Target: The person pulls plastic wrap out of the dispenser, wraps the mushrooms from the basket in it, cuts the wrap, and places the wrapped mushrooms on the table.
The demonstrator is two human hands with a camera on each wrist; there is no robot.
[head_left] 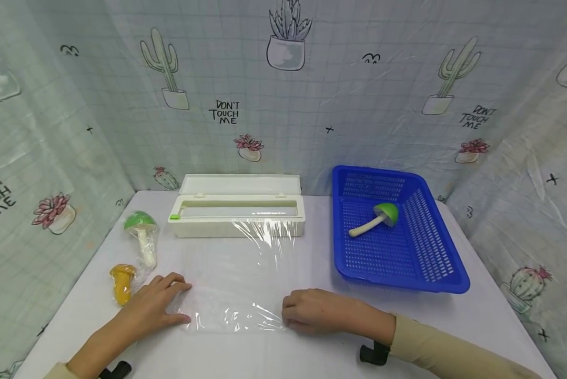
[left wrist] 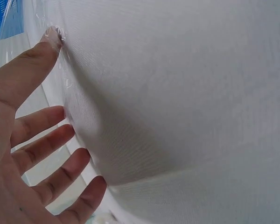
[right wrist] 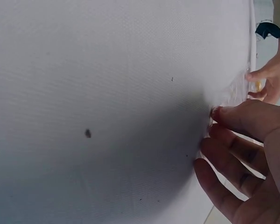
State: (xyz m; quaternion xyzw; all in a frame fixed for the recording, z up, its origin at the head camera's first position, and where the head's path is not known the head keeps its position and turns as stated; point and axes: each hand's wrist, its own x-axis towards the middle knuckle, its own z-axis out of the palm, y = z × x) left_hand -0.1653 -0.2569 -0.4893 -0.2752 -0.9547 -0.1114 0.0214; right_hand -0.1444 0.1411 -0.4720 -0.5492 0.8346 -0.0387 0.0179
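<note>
A sheet of clear cling film [head_left: 236, 289] stretches from a white film dispenser [head_left: 208, 229] toward me over the table. At its near left corner my left hand [head_left: 153, 304] has its fingers spread and straight, the thumb [left wrist: 49, 44] touching the film's edge. My right hand [head_left: 314, 311] pinches the near right corner, thumb [right wrist: 233, 114] close against the index finger. Left of the film lie a toy mushroom with a green cap [head_left: 140, 220] and a yellow toy mushroom [head_left: 122, 281], both wrapped in clear film; the left hand is close beside the yellow one.
On the right stands a blue plastic basket [head_left: 402, 283], with an unwrapped green-capped toy mushroom [head_left: 386, 213] inside. The dispenser's lid [head_left: 241, 184] is raised at the back, near the cactus-print curtain [head_left: 331, 95]. White cloth [head_left: 264, 358] covers the table.
</note>
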